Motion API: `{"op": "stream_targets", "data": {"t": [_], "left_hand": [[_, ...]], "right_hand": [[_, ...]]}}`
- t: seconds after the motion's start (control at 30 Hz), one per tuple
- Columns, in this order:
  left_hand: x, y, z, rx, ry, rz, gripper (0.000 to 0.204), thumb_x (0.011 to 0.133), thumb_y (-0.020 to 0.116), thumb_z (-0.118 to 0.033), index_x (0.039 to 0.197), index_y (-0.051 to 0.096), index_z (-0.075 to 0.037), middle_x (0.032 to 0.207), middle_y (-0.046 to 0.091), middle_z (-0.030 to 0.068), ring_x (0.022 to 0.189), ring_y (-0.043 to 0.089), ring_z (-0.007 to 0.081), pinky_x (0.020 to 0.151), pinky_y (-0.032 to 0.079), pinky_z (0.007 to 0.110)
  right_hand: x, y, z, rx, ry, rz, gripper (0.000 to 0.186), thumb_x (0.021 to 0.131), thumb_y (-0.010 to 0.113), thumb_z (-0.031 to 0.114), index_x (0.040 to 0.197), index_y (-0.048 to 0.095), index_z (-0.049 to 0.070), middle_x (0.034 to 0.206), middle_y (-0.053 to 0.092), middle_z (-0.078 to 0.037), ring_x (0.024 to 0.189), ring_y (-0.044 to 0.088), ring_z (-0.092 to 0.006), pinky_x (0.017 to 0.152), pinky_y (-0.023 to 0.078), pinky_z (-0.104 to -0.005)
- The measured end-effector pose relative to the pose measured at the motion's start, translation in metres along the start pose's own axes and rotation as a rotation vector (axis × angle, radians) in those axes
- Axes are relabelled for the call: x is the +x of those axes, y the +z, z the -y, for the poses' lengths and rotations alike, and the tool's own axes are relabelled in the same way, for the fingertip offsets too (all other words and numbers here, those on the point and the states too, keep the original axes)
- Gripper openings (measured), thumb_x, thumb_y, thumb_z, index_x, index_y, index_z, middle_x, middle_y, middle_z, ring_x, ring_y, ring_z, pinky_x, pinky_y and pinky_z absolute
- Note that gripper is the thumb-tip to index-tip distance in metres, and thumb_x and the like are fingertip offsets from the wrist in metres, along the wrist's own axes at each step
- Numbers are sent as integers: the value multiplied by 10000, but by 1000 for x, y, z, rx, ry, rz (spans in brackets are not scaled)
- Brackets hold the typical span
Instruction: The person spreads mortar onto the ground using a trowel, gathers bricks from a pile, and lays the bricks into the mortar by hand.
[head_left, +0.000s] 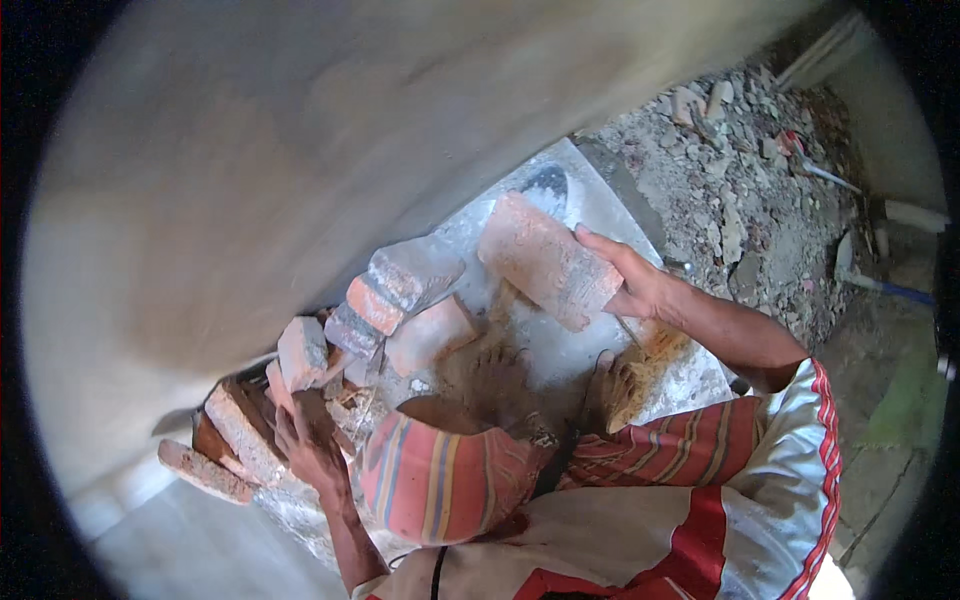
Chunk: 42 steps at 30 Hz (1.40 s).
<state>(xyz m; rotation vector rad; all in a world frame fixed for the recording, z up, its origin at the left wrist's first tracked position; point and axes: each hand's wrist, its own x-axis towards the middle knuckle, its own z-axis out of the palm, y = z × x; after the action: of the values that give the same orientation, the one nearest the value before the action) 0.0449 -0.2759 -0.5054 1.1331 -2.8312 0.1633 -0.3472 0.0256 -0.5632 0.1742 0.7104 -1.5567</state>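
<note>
My right hand (643, 288) grips a reddish, dust-covered brick (545, 262) by its right end. The brick is held up over a pale slab (600, 185), clear of the stacked bricks. Lower left, my left hand (310, 437) reaches into a heap of bricks, its fingers spread and resting against them. Beside those fingers lies a long brick (245, 432), partly hidden by the hand. Just beyond stands a pale brick (302, 353). Farther right in the heap are a grey brick (415, 270), an orange-ended brick (375, 304) and a tilted brick (432, 335).
A smooth plastered wall (250, 170) rises along the left, close behind the bricks. Rubble (735, 200) covers the ground at the upper right, where a blue-handled tool (880, 285) lies. My bare feet (607, 390) stand on the slab beside reddish dust.
</note>
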Motion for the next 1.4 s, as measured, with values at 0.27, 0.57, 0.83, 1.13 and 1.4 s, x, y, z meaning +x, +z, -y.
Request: {"op": "stream_targets", "data": {"t": [0.27,0.57,0.83,1.13,1.4], "left_hand": [[-11,28,42,5,-30,50,615,796,634,-162,1387,468,-134,1410,424,191,1253,428,396,1012,409,463],[33,-2,38,42,-41,-17,443,855,674,-305,1207,602,-47,1237,556,175,1112,542,378,935,456,462],[124,-40,-144,-277,542,162,772,748,779,-310,1361,445,21,1347,480,246,1215,484,392,1008,402,455],[146,20,-179,14,328,467,1078,658,761,-592,1455,307,-25,1361,442,245,1263,417,408,1035,353,479],[121,30,-113,-165,256,430,1198,576,848,-468,1482,207,-16,1376,418,256,1279,404,404,1061,340,482]], "right_hand": [[-50,-27,16,-242,-81,-200,711,940,500,531,1379,413,-21,1319,528,-222,1152,583,-306,984,481,-431],[-68,-62,-25,249,-225,-266,694,943,473,541,1397,412,20,1317,544,-166,1150,573,-321,957,479,-441],[-45,-53,-79,-516,-252,-114,532,957,562,372,1331,489,2,1216,582,-100,1063,539,-150,929,453,-332],[-28,-73,-131,-817,-293,-229,560,910,652,322,1366,478,49,1184,600,-117,1042,568,-191,913,457,-339],[-28,-94,-142,-923,-300,-277,643,912,647,314,1405,404,-19,1299,534,-150,1180,500,-214,1003,406,-350]]}}
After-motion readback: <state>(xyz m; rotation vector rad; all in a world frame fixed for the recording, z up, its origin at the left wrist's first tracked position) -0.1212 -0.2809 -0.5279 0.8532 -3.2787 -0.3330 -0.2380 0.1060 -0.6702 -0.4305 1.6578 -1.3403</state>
